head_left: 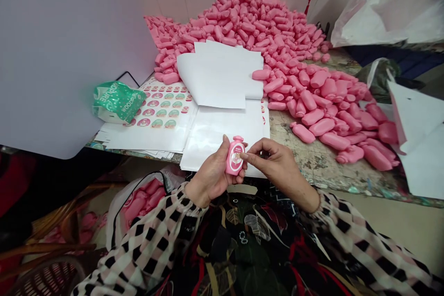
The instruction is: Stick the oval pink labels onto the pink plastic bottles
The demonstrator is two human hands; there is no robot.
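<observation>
My left hand (215, 169) is wrapped round a small pink plastic bottle (229, 164), held upright over the table's front edge. An oval pink and white sticker (237, 161) marked "BABY" sits on the bottle's front. The thumb of my right hand (274, 159) touches the sticker's face, its fingers curled close together. Whether anything is pinched between those fingers is hidden. Right below the hands lie white sheets (222, 129). To the left are sticker sheets (166, 101) printed with rows of pink and green ovals.
A large heap of pink bottles (249, 23) fills the back and right of the worn table (282, 136). A green tissue pack (120, 101) lies on the left sheets. Below left stands a bag of bottles (147, 199). White paper (419, 143) hangs over the right side.
</observation>
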